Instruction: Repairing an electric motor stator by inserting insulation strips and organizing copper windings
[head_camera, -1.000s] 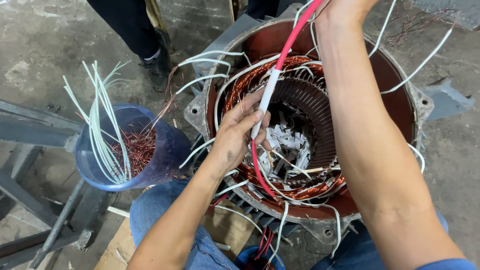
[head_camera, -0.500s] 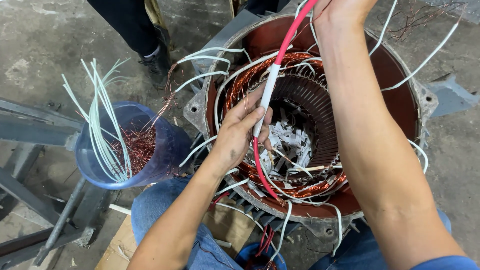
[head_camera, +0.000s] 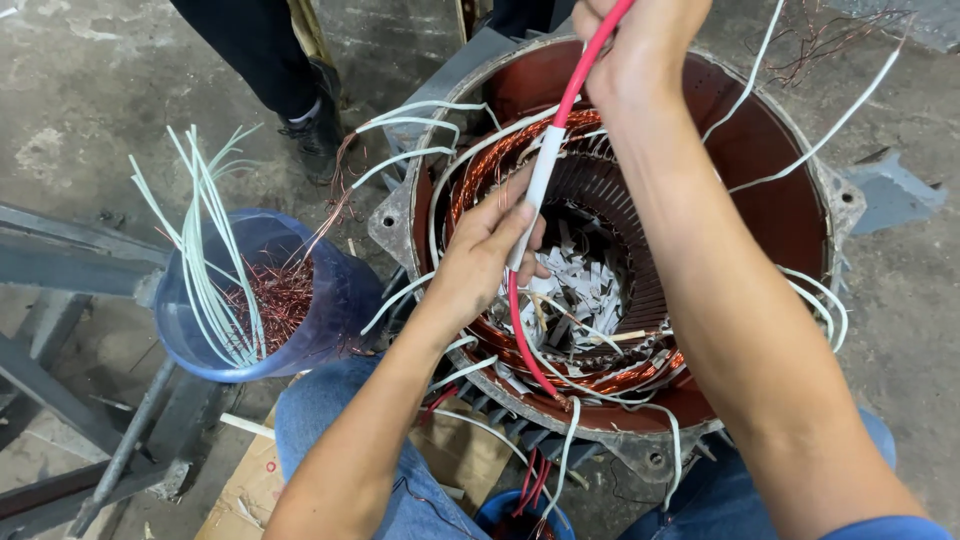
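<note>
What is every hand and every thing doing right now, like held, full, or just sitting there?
left hand: pinching the white sleeve on the red wire.
right hand: gripping the red wire up high.
red wire: pulled taut, lower end in the copper coils.
motor housing: open, windings showing.
blue bucket: upright, holding copper scraps and pale sleeves.

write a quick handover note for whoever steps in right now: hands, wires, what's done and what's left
Left hand: pinches the white sleeve on the red insulated wire, over the round motor stator with copper windings.
Right hand: grips the same wire higher up, pulled taut.
Done: sleeve threaded on the wire.
Left: its lower red stretch is bare.
Blue plastic bucket of copper scrap and spare sleeves sits left.
</note>
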